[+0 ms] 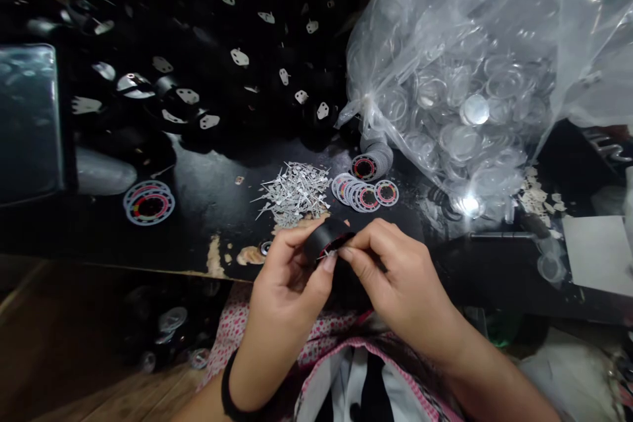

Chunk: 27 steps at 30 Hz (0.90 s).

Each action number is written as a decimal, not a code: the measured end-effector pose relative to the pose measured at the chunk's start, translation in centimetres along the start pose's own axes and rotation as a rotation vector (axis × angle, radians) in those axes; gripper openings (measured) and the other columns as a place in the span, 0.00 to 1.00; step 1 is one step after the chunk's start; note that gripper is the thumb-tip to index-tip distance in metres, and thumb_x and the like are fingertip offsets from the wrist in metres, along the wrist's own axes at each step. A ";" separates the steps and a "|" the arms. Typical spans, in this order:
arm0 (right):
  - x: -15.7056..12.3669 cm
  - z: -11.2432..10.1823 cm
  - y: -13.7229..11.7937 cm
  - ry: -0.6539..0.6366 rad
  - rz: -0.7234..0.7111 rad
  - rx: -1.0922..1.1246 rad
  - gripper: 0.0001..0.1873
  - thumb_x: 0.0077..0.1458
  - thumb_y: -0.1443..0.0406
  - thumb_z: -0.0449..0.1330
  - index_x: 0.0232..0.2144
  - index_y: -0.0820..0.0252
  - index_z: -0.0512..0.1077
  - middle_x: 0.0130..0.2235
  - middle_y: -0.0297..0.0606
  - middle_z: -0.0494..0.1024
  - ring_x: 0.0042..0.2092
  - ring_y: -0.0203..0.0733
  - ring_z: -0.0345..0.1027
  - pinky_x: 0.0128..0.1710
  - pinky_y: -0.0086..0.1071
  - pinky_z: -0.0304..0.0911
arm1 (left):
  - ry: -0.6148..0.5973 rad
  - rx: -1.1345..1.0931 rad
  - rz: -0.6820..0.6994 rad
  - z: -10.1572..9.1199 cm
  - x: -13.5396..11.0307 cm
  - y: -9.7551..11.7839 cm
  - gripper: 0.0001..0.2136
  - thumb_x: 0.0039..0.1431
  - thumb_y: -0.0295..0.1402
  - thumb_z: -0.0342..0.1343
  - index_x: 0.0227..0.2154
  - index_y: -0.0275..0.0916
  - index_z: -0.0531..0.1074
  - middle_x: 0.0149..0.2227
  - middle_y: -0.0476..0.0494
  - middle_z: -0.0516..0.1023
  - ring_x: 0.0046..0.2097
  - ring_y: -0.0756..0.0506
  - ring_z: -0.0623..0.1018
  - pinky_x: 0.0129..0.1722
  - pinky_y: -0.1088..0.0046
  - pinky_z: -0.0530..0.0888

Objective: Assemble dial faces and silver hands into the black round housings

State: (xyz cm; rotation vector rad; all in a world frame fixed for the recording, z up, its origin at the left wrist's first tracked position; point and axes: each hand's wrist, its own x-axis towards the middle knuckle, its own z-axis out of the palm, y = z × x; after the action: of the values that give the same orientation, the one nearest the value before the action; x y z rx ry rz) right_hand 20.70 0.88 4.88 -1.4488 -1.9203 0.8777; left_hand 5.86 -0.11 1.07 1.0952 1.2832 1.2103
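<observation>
Both my hands meet over the near edge of a black table (208,211). My left hand (287,283) is closed round a small round black case (327,237), thumb and fingers gripping its rim. My right hand (395,270) pinches at the open side of the same case, where a bit of red and white shows. A heap of small silver needles (294,192) lies just beyond my fingers. Printed round dials (363,194) with red rings are fanned out to the right of the heap.
A big clear plastic bag (469,79) full of clear round lids fills the upper right. Several black cases with white tabs (237,59) are piled at the back. Stacked dials (148,203) lie at left, beside a grey box (30,119). White paper (598,254) sits at right.
</observation>
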 end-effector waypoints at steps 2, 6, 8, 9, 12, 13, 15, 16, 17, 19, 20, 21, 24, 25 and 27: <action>-0.2 0.1 -0.1 -0.006 0.013 -0.001 0.09 0.65 0.68 0.56 0.29 0.59 0.66 0.31 0.31 0.71 0.34 0.35 0.65 0.37 0.31 0.56 | 0.009 0.056 0.052 0.0 -0.1 0.1 0.11 0.56 0.25 0.60 0.41 0.44 0.72 0.46 0.52 0.83 0.49 0.51 0.81 0.49 0.80 0.76; -0.2 0.4 -0.1 -0.002 0.066 0.035 0.12 0.64 0.69 0.56 0.27 0.58 0.64 0.28 0.29 0.69 0.30 0.33 0.62 0.34 0.30 0.55 | 0.015 0.123 0.048 -0.1 -0.4 -0.1 0.11 0.57 0.27 0.60 0.42 0.45 0.72 0.48 0.51 0.83 0.50 0.49 0.81 0.50 0.77 0.77; 0.1 0.7 0.0 -0.011 0.101 0.053 0.12 0.63 0.68 0.58 0.26 0.58 0.64 0.27 0.27 0.68 0.29 0.32 0.62 0.33 0.29 0.55 | 0.010 0.132 -0.003 -0.3 -0.5 -0.3 0.10 0.57 0.29 0.60 0.42 0.46 0.73 0.48 0.52 0.82 0.49 0.49 0.81 0.51 0.77 0.76; 0.3 0.8 0.1 -0.026 0.120 0.052 0.12 0.62 0.68 0.59 0.26 0.58 0.64 0.26 0.27 0.68 0.29 0.31 0.62 0.32 0.29 0.54 | 0.009 0.122 -0.049 -0.4 -0.4 -0.6 0.10 0.57 0.31 0.61 0.42 0.46 0.73 0.47 0.52 0.82 0.49 0.49 0.81 0.50 0.78 0.76; 0.4 0.1 0.4 -0.068 0.127 0.020 0.16 0.61 0.65 0.62 0.23 0.58 0.64 0.24 0.25 0.67 0.27 0.29 0.61 0.30 0.29 0.54 | 0.019 -0.037 -0.300 -0.5 0.4 -1.2 0.11 0.53 0.36 0.65 0.40 0.47 0.74 0.43 0.53 0.83 0.44 0.49 0.83 0.43 0.82 0.78; 0.0 -0.6 0.5 -0.050 0.101 0.008 0.17 0.60 0.64 0.63 0.21 0.59 0.64 0.23 0.24 0.67 0.26 0.29 0.60 0.31 0.29 0.54 | 0.038 -0.132 -0.396 -0.4 0.8 -1.3 0.12 0.52 0.37 0.66 0.39 0.47 0.74 0.41 0.53 0.83 0.43 0.48 0.83 0.41 0.81 0.79; -1.4 -2.7 0.8 0.127 0.039 -0.029 0.16 0.59 0.62 0.63 0.21 0.58 0.67 0.23 0.25 0.68 0.26 0.30 0.62 0.33 0.30 0.57 | 0.078 -0.318 -0.545 0.0 1.3 -1.1 0.13 0.50 0.37 0.68 0.38 0.47 0.74 0.40 0.52 0.84 0.44 0.46 0.83 0.40 0.79 0.81; -2.4 -4.0 1.2 0.291 0.025 -0.062 0.13 0.59 0.62 0.63 0.24 0.57 0.70 0.24 0.27 0.70 0.28 0.32 0.64 0.34 0.31 0.59 | 0.082 -0.391 -0.592 0.2 1.3 -0.8 0.13 0.50 0.36 0.68 0.39 0.47 0.74 0.41 0.50 0.84 0.46 0.44 0.83 0.42 0.76 0.81; -3.4 -5.4 1.8 0.535 0.043 -0.123 0.10 0.61 0.63 0.61 0.26 0.56 0.72 0.27 0.30 0.73 0.31 0.35 0.67 0.36 0.32 0.60 | 0.066 -0.450 -0.626 0.5 1.3 -0.5 0.13 0.51 0.35 0.67 0.40 0.46 0.74 0.43 0.49 0.84 0.48 0.42 0.82 0.45 0.73 0.81; -5.1 -7.7 4.0 0.935 0.148 -0.211 0.06 0.62 0.63 0.58 0.36 0.56 0.76 0.35 0.35 0.77 0.37 0.38 0.70 0.41 0.35 0.63 | -0.045 -0.540 -0.699 1.2 1.0 -0.1 0.13 0.52 0.34 0.67 0.41 0.44 0.75 0.45 0.45 0.84 0.49 0.39 0.82 0.48 0.66 0.81; -5.6 -8.4 5.4 0.986 0.210 -0.210 0.07 0.61 0.64 0.59 0.40 0.56 0.76 0.39 0.36 0.78 0.41 0.40 0.71 0.45 0.36 0.63 | -0.117 -0.581 -0.748 1.7 0.8 0.0 0.13 0.53 0.35 0.66 0.43 0.43 0.75 0.45 0.42 0.84 0.49 0.38 0.82 0.48 0.63 0.81; -5.8 -8.8 6.9 0.972 0.248 -0.157 0.08 0.60 0.64 0.59 0.41 0.57 0.76 0.40 0.37 0.78 0.43 0.41 0.72 0.48 0.38 0.63 | -0.183 -0.626 -0.800 2.1 0.6 0.0 0.14 0.55 0.36 0.65 0.43 0.42 0.75 0.46 0.40 0.84 0.48 0.37 0.83 0.49 0.61 0.80; -5.5 -8.4 10.1 0.932 0.297 0.112 0.07 0.58 0.66 0.58 0.38 0.58 0.75 0.35 0.35 0.77 0.37 0.39 0.73 0.43 0.37 0.65 | -0.284 -0.734 -0.936 3.4 0.1 -0.6 0.13 0.61 0.39 0.60 0.44 0.38 0.75 0.48 0.35 0.83 0.48 0.38 0.83 0.50 0.61 0.79; -5.2 -7.9 10.4 0.936 0.286 0.203 0.05 0.57 0.67 0.58 0.36 0.58 0.74 0.31 0.32 0.75 0.33 0.37 0.71 0.40 0.35 0.65 | -0.289 -0.759 -0.958 3.7 -0.1 -0.8 0.13 0.63 0.40 0.58 0.45 0.38 0.75 0.48 0.35 0.83 0.48 0.38 0.83 0.51 0.62 0.79; -4.6 -6.8 9.5 0.907 0.230 0.377 0.05 0.55 0.70 0.56 0.32 0.57 0.72 0.25 0.27 0.68 0.25 0.33 0.63 0.32 0.32 0.63 | -0.297 -0.781 -0.975 4.1 -0.2 -1.3 0.12 0.65 0.38 0.56 0.46 0.38 0.76 0.49 0.36 0.83 0.48 0.39 0.83 0.51 0.62 0.78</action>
State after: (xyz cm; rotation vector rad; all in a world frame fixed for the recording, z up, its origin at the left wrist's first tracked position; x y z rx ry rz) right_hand 32.66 -0.58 1.39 -1.4798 -0.8853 0.4893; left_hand 10.00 -0.12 -0.13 0.0133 0.7928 0.6313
